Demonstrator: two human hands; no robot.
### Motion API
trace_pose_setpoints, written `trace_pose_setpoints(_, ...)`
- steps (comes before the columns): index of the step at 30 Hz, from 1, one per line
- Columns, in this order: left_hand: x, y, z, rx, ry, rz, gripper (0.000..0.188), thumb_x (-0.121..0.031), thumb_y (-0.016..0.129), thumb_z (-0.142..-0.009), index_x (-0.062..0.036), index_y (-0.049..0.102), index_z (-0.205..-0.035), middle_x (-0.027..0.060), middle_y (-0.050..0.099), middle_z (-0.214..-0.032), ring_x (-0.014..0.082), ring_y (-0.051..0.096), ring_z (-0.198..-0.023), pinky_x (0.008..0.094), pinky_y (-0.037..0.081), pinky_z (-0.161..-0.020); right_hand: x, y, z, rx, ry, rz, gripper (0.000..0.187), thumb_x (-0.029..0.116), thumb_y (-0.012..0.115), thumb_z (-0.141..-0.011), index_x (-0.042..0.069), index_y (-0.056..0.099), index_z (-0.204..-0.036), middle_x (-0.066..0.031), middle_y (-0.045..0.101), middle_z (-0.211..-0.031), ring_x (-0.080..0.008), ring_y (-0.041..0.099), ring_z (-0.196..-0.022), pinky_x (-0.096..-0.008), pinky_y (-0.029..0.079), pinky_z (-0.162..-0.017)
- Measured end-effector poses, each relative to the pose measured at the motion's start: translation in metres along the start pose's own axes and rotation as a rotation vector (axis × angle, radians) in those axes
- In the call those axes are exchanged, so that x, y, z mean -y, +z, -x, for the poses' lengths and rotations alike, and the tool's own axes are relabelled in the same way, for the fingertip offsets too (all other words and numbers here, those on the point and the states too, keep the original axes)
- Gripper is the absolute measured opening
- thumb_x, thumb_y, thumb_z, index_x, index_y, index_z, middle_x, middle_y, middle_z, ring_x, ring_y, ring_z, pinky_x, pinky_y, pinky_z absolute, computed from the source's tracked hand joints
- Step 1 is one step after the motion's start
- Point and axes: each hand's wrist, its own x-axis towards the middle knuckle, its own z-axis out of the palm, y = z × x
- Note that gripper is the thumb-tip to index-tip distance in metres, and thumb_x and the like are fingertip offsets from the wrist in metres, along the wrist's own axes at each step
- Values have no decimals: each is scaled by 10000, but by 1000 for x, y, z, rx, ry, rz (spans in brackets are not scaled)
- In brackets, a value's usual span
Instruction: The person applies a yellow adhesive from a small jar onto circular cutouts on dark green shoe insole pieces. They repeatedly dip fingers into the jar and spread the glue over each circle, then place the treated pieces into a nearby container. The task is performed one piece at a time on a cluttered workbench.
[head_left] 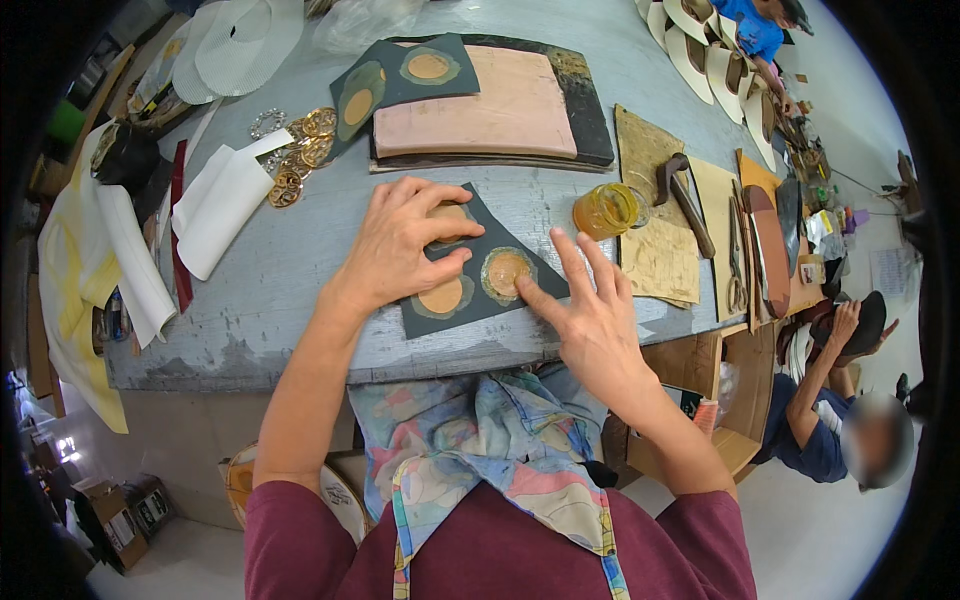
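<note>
A dark green-grey sheet (465, 322) lies on the table in front of me, with several tan discs on it, each ringed by a glossy, glue-like smear. My left hand (405, 240) rests over its left part, fingers spread and curved, partly covering one disc. Its thumb lies just above the lower left disc (441, 295). My right hand (590, 305) touches the edge of the right-hand disc (505, 272) with a fingertip, its other fingers apart and off the sheet. Neither hand grips anything. Beside the right hand stands an open glass jar (604, 211) of amber stuff.
Beyond the sheet are a pink-topped slab (480, 115) and another dark piece with discs (430, 68). Metal rings (300, 150) and a white roll (220, 215) lie left. A hammer (688, 208) and scissors (737, 290) lie right. A person (815, 420) sits at far right.
</note>
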Motion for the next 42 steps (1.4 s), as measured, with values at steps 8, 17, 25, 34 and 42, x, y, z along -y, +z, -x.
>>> trace_pose_setpoints(8, -2, 1, -1, 25, 24, -30, 329, -242, 879, -844, -250, 907, -1172, 54, 731, -1417, 288, 598, -1339, 464, 404, -1151, 9, 16, -9, -27, 11, -107, 529, 63, 687, -916, 205, 782, -1417, -270, 438, -1738, -470, 449, -1575, -592, 405, -1242)
trace_pose_setpoints(17, -5, -4, -1, 89, -9, -26, 370, -298, 912, -849, -239, 901, -1214, 41, 698, -1503, 304, 575, -1381, 480, 378, -1194, 6, 13, -1, -39, 50, -82, 527, 72, 694, -928, 201, 769, -1433, -274, 430, -1749, -482, 446, -1583, -625, 419, -1230)
trace_pose_setpoints(25, -4, -1, -2, 53, 12, -40, 361, -293, 918, -822, -239, 907, -1178, 41, 718, -1460, 284, 594, -1355, 468, 390, -1169, -5, 11, -5, -56, 43, 34, 497, 89, 710, -923, 177, 784, -1407, -255, 388, -1780, -473, 390, -1631, -641, 377, -1264)
trace_pose_setpoints(34, -5, -4, 0, 95, -15, -35, 387, -271, 916, -848, -230, 896, -1232, 44, 696, -1506, 297, 575, -1392, 470, 379, -1200, -1, 2, 2, -17, 35, -23, 476, 87, 696, -939, 187, 787, -1395, -218, 378, -1805, -475, 350, -1660, -656, 349, -1289)
trace_pose_setpoints(42, -4, -6, 1, 91, -19, -23, 390, -245, 893, -861, -227, 892, -1251, 49, 691, -1515, 294, 567, -1410, 462, 387, -1197, 9, 23, -24, -87, -7, -46, 502, 112, 689, -945, 222, 778, -1427, -227, 389, -1795, -470, 346, -1663, -663, 337, -1295)
